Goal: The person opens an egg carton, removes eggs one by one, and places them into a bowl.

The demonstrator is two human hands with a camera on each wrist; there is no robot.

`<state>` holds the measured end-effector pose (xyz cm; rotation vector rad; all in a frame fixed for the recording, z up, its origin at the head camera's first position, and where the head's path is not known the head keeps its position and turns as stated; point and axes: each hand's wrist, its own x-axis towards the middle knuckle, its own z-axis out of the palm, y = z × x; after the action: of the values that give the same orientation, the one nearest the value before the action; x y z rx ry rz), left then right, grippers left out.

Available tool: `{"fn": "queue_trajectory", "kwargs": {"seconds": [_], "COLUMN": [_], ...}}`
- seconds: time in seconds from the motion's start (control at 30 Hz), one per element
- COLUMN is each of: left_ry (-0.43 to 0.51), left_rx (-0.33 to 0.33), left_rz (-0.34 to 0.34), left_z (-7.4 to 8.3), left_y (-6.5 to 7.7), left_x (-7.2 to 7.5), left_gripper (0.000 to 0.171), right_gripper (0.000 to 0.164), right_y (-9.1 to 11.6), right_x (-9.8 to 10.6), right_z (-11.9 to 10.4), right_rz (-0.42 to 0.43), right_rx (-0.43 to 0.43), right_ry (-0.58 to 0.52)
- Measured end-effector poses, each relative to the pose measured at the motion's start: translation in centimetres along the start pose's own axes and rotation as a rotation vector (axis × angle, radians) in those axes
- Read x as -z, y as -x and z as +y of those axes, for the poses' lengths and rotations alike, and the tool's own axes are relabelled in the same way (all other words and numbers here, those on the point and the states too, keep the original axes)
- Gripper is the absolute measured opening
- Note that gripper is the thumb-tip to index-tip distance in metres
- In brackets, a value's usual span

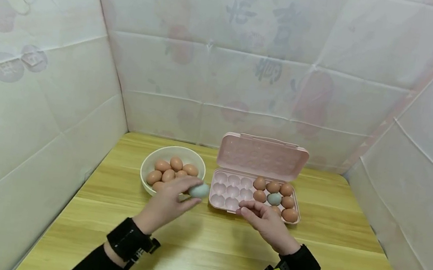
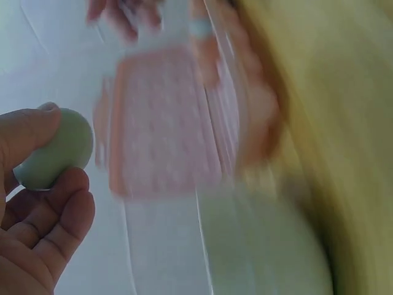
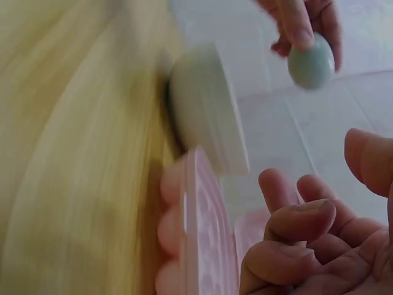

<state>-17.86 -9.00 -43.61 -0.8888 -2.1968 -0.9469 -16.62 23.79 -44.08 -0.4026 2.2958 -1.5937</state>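
Between thumb and fingers, my left hand point(image 1: 168, 201) pinches a pale blue-green egg point(image 1: 198, 190), just right of the white bowl's rim. The same egg point(image 2: 64, 150) shows clearly in the left wrist view. My right hand point(image 1: 268, 226) hovers over the front edge of the pink egg carton point(image 1: 227, 208), its fingers loosely bent around nothing. Brown eggs point(image 1: 287, 202) and one blue-green egg point(image 1: 274, 198) fill the carton's right side; its left cups are bare. The hand partly hides the front row. Several brown eggs point(image 1: 168, 175) lie in the bowl point(image 1: 148, 167).
The carton's lid point(image 1: 263, 157) stands raised at the back, near the cloth-covered wall point(image 1: 223, 81). Similar sheets hang at the left and right of the wooden table point(image 1: 216, 262). Bowl and carton stand side by side, a narrow gap between them.
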Motion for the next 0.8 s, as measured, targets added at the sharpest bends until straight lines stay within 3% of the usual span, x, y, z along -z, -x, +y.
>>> {"fn": "queue_trajectory", "kwargs": {"seconds": [0.13,0.37,0.5,0.7,0.8], "left_ry": [-0.084,-0.123,-0.225,-0.323,-0.351], "left_rx": [0.103,0.404,0.454,0.438,0.44], "left_rz": [-0.033,-0.247,-0.354,-0.48,-0.538], "left_z": [-3.0,-7.7,-9.5,-10.8,-11.3], "left_y": [0.1,0.0,-0.4,-1.5,-2.0], "left_x": [2.5,6.4,7.4,7.8,7.6], "left_gripper": [0.05,0.044,0.046,0.043,0.04], "right_gripper": [0.044,0.032,0.029,0.022,0.024], "right_y": [0.1,0.3,0.1,-0.1,-0.2], "right_x": [0.9,2.5,3.3,4.1,4.4], "right_z": [0.3,0.6,1.2,1.7,1.8], "right_rz": [0.102,0.24,0.269,0.275,0.267], "right_rx": [0.013,0.066,0.081,0.185,0.198], "right_ry": [0.13,0.364,0.415,0.449,0.434]}}
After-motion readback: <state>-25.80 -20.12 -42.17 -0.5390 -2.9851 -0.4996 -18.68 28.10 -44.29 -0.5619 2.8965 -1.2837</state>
